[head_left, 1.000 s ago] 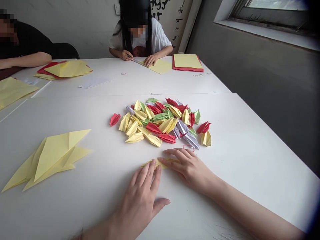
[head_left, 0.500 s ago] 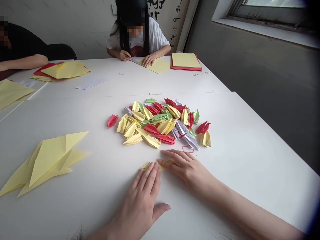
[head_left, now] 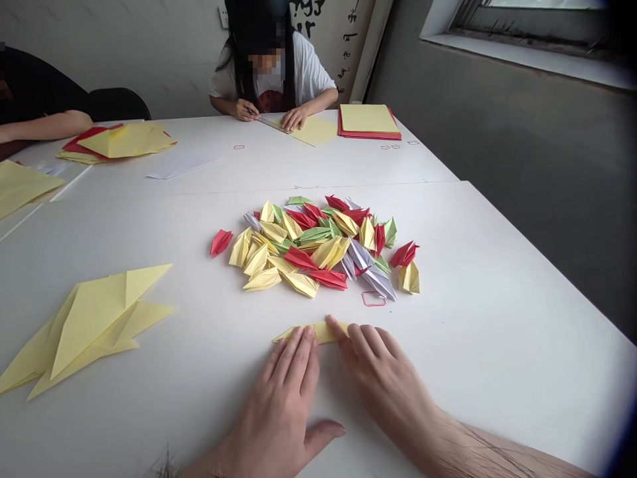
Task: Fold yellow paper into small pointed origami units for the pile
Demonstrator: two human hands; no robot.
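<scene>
A narrow folded strip of yellow paper [head_left: 323,332] lies flat on the white table in front of me. My left hand [head_left: 291,382] rests on its left part, fingers straight and flat, thumb spread out to the side. With its index finger stretched out, my right hand [head_left: 385,372] touches the strip's right part; the other fingers are curled in and its thumb is hidden. Just beyond my hands sits a pile of small folded paper pieces [head_left: 303,245] in yellow, red, green and pale violet.
Larger folded yellow sheets [head_left: 94,318] lie on the left. Two folded pieces, one red [head_left: 405,253], one yellow [head_left: 410,277], sit right of the pile. Across the table a person [head_left: 271,73] holds a ruler on yellow paper, beside stacked sheets [head_left: 368,119]. Another person's arm [head_left: 47,125] is far left.
My right hand has drawn back toward me, its fingers curling while the index finger stays extended on the strip. More of the yellow strip now shows. My left hand stays in place.
</scene>
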